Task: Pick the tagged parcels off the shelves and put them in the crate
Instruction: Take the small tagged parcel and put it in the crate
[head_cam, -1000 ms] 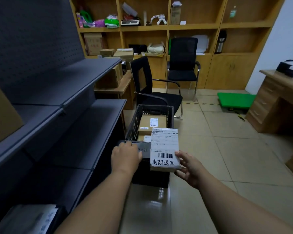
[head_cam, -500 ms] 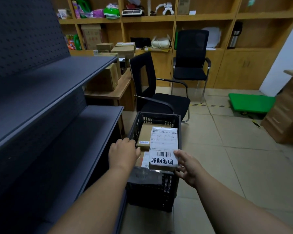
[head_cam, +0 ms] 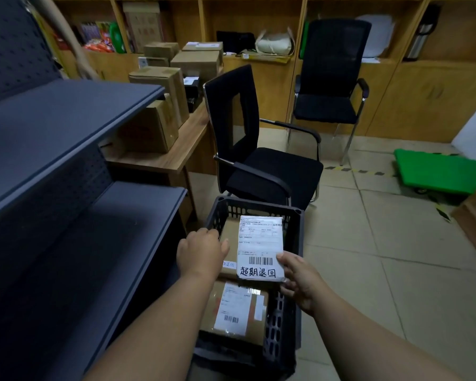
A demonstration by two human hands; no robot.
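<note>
Tagged parcel (head_cam: pixel 260 247) now over crate (head_cam: pixel 296 270) interior, carried forward from near rim. Right hand (head_cam: pixel 300 279) pinches its near-right corner. Left hand (head_cam: pixel 201 253) curled, grip unclear. Release likely next.

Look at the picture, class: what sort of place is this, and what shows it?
Probably a small parcel depot or office stockroom: grey metal shelves, cardboard boxes stacked on a desk, and a black crate holding labelled parcels.
</note>
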